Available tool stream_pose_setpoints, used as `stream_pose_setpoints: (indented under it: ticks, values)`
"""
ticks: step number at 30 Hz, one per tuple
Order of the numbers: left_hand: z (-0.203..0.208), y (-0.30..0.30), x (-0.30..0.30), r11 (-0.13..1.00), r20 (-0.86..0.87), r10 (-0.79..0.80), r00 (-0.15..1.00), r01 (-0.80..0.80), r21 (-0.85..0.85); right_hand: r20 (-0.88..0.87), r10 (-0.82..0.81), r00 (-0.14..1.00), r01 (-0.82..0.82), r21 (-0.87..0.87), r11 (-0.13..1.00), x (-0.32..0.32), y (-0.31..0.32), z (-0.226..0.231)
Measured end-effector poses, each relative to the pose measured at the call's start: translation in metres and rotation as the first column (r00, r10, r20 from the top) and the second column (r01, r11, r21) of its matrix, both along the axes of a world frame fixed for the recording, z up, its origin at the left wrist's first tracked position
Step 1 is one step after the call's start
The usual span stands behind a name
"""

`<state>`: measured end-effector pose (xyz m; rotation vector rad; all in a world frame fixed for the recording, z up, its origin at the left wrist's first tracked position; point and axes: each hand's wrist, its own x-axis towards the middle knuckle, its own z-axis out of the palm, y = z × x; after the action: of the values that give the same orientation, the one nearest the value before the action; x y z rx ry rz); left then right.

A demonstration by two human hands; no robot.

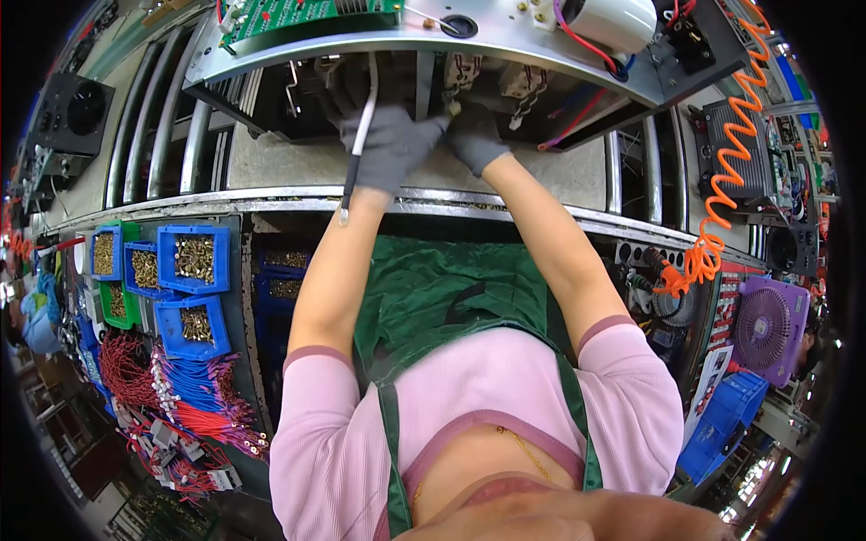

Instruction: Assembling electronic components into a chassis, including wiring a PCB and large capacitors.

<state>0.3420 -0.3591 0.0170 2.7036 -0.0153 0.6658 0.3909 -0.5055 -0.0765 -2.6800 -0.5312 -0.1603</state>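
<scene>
Both my hands, in grey gloves, reach under the front edge of a metal chassis [361, 50]. My left hand [394, 144] is at its opening, fingers blurred and partly hidden in the shade. Across this hand and down to the wrist lies a white cable [364, 126] with a black sleeve and a ring end. Close beside it, my right hand [478, 140] has its fingers in shadow near a small yellowish piece [454, 108]. What either hand holds does not show. Wires with metal ends [523, 90] hang inside the chassis.
A green circuit board [302, 20] and a white cylinder [613, 22] top the chassis, which stands over a roller conveyor [192, 149]. Blue bins [194, 257] of brass fasteners and bundled wires [198, 397] lie left. An orange coiled hose [722, 180] and a purple fan [771, 329] are right.
</scene>
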Motion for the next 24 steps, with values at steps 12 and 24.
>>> stream_pose_setpoints:
  ticks: [12,24]
  values:
    - [-0.022,-0.003,0.022,0.996,0.246,-0.069,0.967,0.081,-0.036,-0.031,0.067,0.997,-0.074,-0.336,0.939,-0.036,-0.048,0.029]
    - [-0.026,0.014,0.031,0.984,0.019,-0.144,0.989,0.145,-0.1,0.194,0.244,0.95,-0.156,-0.384,0.91,-0.022,-0.055,0.002]
